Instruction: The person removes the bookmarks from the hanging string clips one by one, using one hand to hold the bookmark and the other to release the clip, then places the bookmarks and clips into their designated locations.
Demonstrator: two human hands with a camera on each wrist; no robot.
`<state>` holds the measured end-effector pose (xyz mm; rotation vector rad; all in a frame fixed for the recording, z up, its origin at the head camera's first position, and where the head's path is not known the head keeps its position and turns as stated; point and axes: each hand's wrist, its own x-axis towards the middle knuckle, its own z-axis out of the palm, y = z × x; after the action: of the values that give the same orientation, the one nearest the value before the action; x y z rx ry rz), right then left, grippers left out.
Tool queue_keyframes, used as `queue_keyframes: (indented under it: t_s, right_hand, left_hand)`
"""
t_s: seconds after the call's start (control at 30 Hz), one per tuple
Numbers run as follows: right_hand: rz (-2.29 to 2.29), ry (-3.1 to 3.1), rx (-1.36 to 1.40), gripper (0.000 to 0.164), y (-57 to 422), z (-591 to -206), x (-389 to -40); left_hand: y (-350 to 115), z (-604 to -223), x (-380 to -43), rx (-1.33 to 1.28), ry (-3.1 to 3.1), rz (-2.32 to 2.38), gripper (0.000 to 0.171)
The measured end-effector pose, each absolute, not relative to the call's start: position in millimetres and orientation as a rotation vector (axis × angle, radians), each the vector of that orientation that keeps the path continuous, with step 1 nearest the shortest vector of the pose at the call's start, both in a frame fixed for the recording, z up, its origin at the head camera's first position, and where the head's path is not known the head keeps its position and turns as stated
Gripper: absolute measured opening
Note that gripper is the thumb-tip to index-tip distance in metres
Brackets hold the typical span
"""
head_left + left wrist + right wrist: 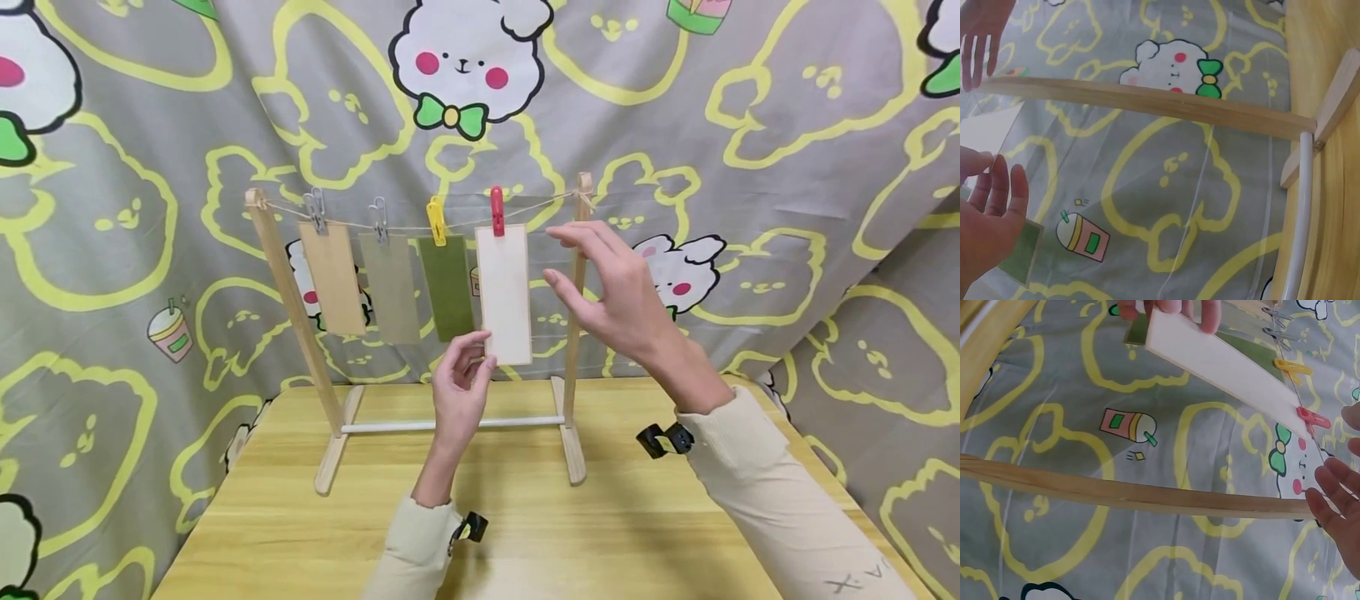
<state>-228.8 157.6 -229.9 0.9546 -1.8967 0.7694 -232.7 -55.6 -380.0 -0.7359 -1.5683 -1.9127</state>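
A white card [504, 292] hangs from the string under a red clothespin [497, 211]. My left hand [459, 392] pinches the card's lower left edge between thumb and fingers. To the right of the card, my right hand [622, 283] is raised with its fingers spread and nothing in them; the right wrist view shows it apart from the red clothespin [1314, 418]. Left of the white card hangs a dark green card [446, 292] under a yellow clothespin [437, 221]. Farther left, a grey-green card [390, 292] and a tan card [333, 279] hang from grey clothespins [380, 218].
The string runs between two wooden posts, the left post [296, 308] and the right post [573, 333]. A white rod [517, 422] joins their feet on the wooden table [600, 533]. Close behind hangs a grey curtain [225, 125] with cartoon prints.
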Motion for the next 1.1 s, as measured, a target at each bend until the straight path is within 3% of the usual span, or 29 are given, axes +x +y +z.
queue_keyframes:
  t_s: [1.1]
  right_hand:
    - [0.645, -1.984, 0.999, 0.041, 122.4, -171.6, -242.9]
  left_hand:
    - [-60.8, -383.5, -232.6, -0.688, -1.458, -1.947, 0.030]
